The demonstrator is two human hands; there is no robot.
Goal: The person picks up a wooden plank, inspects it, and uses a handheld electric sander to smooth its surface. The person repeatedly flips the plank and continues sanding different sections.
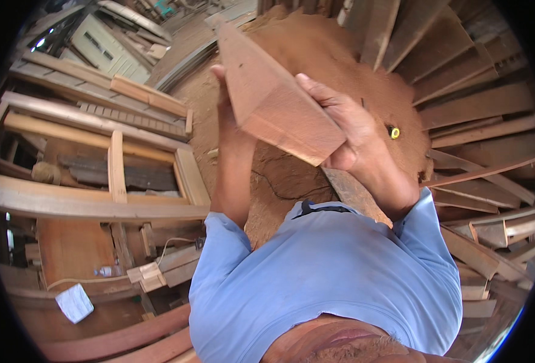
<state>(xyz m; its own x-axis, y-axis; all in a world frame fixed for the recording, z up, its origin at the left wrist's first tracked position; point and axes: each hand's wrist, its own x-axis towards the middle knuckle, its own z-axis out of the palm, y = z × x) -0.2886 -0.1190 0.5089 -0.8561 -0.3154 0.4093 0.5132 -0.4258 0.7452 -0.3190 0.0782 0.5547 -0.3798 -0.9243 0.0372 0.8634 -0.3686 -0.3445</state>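
Note:
A thick block of reddish-brown wood [273, 100] is raised in front of my chest, tilted, its broad face and one cut end showing. My right hand [349, 124] grips its right edge, with the thumb along the side and the fingers partly hidden beneath. On the opposite side, my left hand [224, 100] supports the block; most of its fingers are behind the wood, and one tip shows at the edge. Below the block, a dark flat board [355, 193] is partly covered by my right forearm.
Sawdust [334, 54] covers the ground ahead, with a small round yellow-and-black item [394, 132] on it. Many planks [479, 115] lean along the right. A wooden frame [98, 209] lies at left, near stacked timber, a white-blue box [74, 303] and a plastic bottle [107, 270].

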